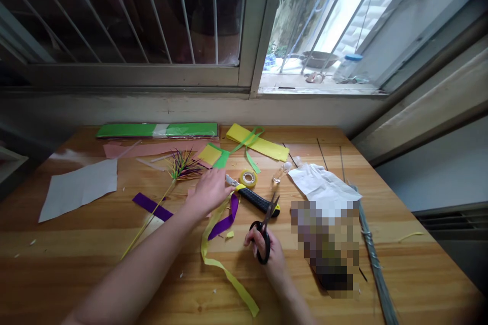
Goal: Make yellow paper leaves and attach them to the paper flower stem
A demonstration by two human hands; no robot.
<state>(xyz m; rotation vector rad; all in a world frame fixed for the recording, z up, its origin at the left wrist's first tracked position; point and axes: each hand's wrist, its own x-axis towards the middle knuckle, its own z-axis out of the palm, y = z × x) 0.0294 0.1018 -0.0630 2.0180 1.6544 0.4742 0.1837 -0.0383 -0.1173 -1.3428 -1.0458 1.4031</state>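
My right hand is closed round the black handles of a pair of scissors, whose blades point up and away with their tips slightly apart. My left hand reaches forward over the wooden table, its fingers curled on the ends of a yellow paper strip and a purple paper strip that trail back toward me. Just beyond its fingertips lies a utility knife with a black and yellow handle. A paper flower on a thin stick lies to its left.
A roll of tape, a small clear bottle, crumpled white paper, green, pink, yellow and white paper sheets cover the table's far half. A bundle of wire rods lies at the right. A barred window rises behind.
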